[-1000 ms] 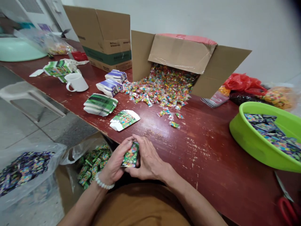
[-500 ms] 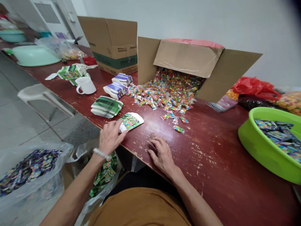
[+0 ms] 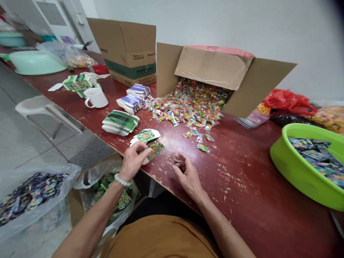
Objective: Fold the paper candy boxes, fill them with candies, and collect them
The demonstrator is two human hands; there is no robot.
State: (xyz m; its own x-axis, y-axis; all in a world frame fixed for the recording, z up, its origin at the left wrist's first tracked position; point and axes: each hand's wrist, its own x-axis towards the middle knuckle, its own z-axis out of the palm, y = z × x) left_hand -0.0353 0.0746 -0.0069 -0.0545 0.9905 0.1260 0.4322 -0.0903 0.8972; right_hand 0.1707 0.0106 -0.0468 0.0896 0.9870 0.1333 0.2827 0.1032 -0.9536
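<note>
My left hand (image 3: 133, 159) pinches a flat green printed carton (image 3: 153, 148) just above the red-brown table (image 3: 242, 172), near its front edge. More flat green cartons (image 3: 146, 135) lie in a small pile right behind it. My right hand (image 3: 185, 172) hovers beside the carton, fingers loosely curled, with nothing in them. A spill of small colourful wrapped candies (image 3: 188, 105) pours from a tipped cardboard box (image 3: 215, 68) at the back. A few loose candies (image 3: 200, 138) lie in front of my right hand.
A green-and-white stack of flat cartons (image 3: 120, 122), purple cartons (image 3: 133, 101) and a white mug (image 3: 95, 97) sit to the left. A lime basin (image 3: 298, 168) of packets is at right. Plastic bags of packed boxes (image 3: 29, 190) hang below the table edge.
A second ago both hands held a green box at my lap. The left hand then reached to the carton pile and has now lifted one carton toward me; the right hand rose slightly off the table.
</note>
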